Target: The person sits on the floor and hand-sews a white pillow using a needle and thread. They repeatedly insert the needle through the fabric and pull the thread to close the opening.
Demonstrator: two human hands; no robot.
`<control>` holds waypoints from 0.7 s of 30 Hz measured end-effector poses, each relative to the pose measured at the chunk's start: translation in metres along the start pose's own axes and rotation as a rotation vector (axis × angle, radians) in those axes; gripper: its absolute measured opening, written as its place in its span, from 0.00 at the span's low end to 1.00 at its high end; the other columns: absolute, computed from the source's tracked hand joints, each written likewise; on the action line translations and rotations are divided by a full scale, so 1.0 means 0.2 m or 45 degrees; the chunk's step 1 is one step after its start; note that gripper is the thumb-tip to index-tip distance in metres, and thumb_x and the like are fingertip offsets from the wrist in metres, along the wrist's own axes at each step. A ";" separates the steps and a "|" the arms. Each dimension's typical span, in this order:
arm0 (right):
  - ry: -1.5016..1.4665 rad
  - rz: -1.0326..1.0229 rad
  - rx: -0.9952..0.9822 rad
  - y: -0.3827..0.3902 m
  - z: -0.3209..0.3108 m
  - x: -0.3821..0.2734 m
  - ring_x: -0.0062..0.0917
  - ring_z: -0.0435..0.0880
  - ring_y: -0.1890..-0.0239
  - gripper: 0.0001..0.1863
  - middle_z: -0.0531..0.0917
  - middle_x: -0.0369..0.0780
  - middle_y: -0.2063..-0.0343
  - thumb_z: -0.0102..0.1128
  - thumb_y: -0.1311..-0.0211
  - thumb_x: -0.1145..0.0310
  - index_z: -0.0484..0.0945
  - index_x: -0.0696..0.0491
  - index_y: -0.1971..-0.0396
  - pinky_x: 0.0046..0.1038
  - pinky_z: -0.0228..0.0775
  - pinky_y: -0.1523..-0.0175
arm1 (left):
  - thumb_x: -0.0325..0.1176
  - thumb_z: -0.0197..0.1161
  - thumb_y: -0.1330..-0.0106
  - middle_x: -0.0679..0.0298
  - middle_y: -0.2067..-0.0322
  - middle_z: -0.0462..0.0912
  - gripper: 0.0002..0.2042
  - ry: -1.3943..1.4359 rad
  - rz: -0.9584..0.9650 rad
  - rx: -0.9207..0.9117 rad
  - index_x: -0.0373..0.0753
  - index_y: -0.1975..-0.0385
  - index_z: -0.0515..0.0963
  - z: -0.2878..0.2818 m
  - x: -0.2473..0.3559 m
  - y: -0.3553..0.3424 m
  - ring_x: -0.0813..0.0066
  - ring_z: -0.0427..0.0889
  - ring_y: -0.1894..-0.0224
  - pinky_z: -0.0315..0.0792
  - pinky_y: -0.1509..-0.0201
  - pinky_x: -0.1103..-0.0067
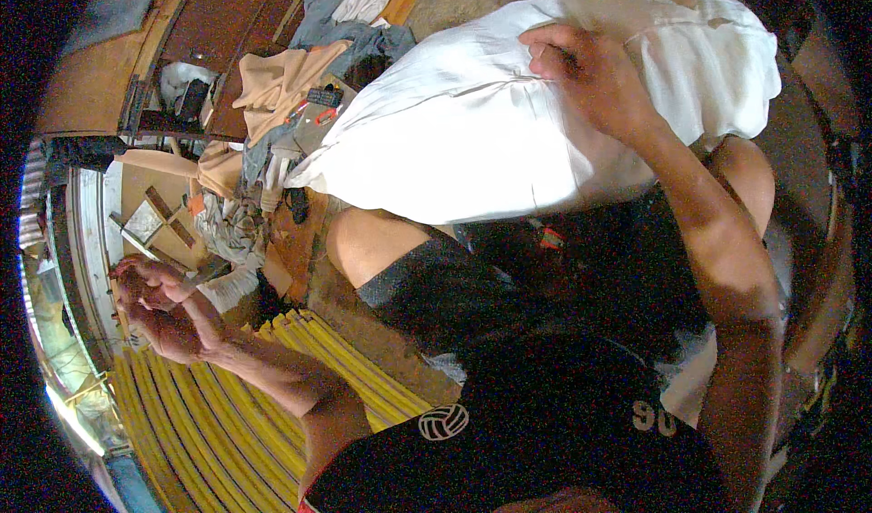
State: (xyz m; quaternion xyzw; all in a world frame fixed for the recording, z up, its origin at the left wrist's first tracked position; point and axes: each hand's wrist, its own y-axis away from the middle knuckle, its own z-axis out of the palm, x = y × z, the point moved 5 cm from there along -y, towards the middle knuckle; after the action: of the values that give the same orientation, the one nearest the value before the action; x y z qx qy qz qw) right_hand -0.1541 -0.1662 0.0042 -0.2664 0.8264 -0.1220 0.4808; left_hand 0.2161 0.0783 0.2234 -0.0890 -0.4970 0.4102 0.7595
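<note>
A large, plump piece covered in white cloth (454,150) lies in front of me, over my knees; it looks like a cushion, but its inside is hidden. My right hand (590,77) is on its upper side, fingers closed and pinching the white cloth, where creases run out from the fingertips. Out to the left, apart from the cloth, my left hand (168,313) is raised with the palm up. Its fingers are curled in toward the thumb; anything between them is too small to make out.
Yellow slats (209,413) spread out at the lower left. Beige cloth (282,86), grey cloth and small tools lie heaped at the far left, near a wooden cabinet (100,86). A small red object (549,236) shows between my knees.
</note>
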 end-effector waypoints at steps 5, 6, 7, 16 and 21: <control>0.157 -0.081 0.009 -0.01 -0.02 -0.08 0.30 0.88 0.61 0.12 0.88 0.44 0.63 0.57 0.28 0.67 0.82 0.55 0.52 0.30 0.78 0.53 | 0.31 0.54 0.23 0.64 0.71 0.74 0.07 -1.197 0.039 0.062 0.33 0.59 0.72 -1.00 0.20 -0.07 0.74 0.69 0.76 0.72 0.71 0.72; 0.183 -0.074 0.019 -0.01 -0.04 -0.09 0.32 0.88 0.60 0.12 0.88 0.45 0.62 0.57 0.28 0.67 0.82 0.55 0.52 0.31 0.78 0.53 | 0.31 0.54 0.24 0.63 0.71 0.74 0.07 -1.541 0.115 0.239 0.33 0.58 0.73 -1.16 0.25 -0.02 0.73 0.69 0.75 0.73 0.70 0.72; 0.210 -0.064 0.033 0.00 -0.06 -0.09 0.34 0.88 0.60 0.11 0.88 0.45 0.62 0.57 0.28 0.67 0.82 0.55 0.52 0.33 0.78 0.53 | 0.32 0.54 0.24 0.63 0.70 0.75 0.08 -1.690 0.062 0.379 0.33 0.57 0.73 -1.32 0.29 0.06 0.73 0.70 0.74 0.73 0.69 0.71; 0.427 -0.265 0.020 0.05 -0.19 -0.03 0.48 0.83 0.58 0.07 0.85 0.48 0.60 0.56 0.30 0.71 0.78 0.56 0.56 0.43 0.74 0.49 | 0.35 0.57 0.26 0.57 0.63 0.80 0.12 -2.324 -0.781 1.246 0.33 0.52 0.75 -2.16 0.73 1.25 0.64 0.77 0.65 0.76 0.60 0.69; 0.431 -0.319 0.022 0.06 -0.21 -0.04 0.49 0.83 0.59 0.09 0.84 0.49 0.63 0.56 0.31 0.69 0.81 0.56 0.59 0.45 0.74 0.50 | 0.36 0.59 0.27 0.54 0.59 0.83 0.14 -2.636 -1.241 1.091 0.33 0.49 0.75 -2.21 0.63 1.61 0.59 0.82 0.61 0.78 0.55 0.67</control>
State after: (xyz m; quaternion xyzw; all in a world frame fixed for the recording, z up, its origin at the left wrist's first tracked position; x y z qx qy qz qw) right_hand -0.1904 -0.1552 0.0251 -0.3388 0.8547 -0.2309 0.3184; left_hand 0.4307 0.4968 -0.0825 0.7326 -0.6730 0.0904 0.0473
